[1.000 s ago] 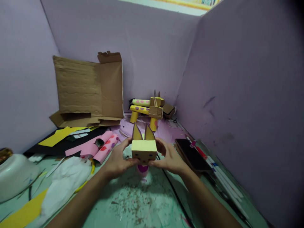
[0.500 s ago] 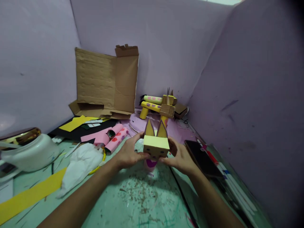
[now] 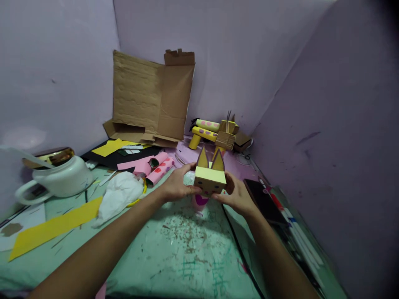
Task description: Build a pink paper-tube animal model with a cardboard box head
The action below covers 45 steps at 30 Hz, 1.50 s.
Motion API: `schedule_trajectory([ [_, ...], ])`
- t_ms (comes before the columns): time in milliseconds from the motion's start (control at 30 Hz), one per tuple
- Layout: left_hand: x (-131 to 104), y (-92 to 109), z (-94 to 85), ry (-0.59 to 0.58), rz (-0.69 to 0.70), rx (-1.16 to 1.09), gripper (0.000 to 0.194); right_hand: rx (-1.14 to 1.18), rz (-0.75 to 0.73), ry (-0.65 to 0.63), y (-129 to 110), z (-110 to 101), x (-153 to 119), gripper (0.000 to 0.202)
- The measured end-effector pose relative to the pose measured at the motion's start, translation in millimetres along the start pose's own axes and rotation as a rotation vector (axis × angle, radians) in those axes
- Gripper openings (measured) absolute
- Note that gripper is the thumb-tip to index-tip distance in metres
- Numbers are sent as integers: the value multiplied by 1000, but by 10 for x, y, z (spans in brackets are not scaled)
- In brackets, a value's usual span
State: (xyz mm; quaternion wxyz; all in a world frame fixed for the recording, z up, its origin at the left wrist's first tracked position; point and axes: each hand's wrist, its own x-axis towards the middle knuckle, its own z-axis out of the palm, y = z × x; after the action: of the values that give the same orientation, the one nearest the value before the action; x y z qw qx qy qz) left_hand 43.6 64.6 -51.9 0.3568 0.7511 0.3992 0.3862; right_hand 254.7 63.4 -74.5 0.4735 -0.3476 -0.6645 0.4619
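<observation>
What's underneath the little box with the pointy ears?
Below the eared box, held between the left hand and right hand, a pink piece with a purple shape shows. Its upper end is covered by the box, so I can't tell whether they're joined.

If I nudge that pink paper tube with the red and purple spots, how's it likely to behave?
The pink spotted paper tube would probably roll if pushed sideways, being round and lying on its side, though the pink paper beside it might block one direction. It's likely light, since it looks like rolled paper, and may dent if squeezed.
</observation>
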Motion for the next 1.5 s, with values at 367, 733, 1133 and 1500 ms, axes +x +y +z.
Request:
schedule_trajectory([
  [367,-16,-18,0,0,30,-6,71,49,2,-26,-18,14,13,64],
  [733,15,-132,27,-11,31,-91,78,25,-10,-34,-9,-11,44,62],
  [1133,16,-132,37,-2,55,-50,68,74,-20,-54,-7,-15,22,60],
  [1500,14,-77,18,12,47,-23,66,95,-10,-43,-3,-9,5,63],
])
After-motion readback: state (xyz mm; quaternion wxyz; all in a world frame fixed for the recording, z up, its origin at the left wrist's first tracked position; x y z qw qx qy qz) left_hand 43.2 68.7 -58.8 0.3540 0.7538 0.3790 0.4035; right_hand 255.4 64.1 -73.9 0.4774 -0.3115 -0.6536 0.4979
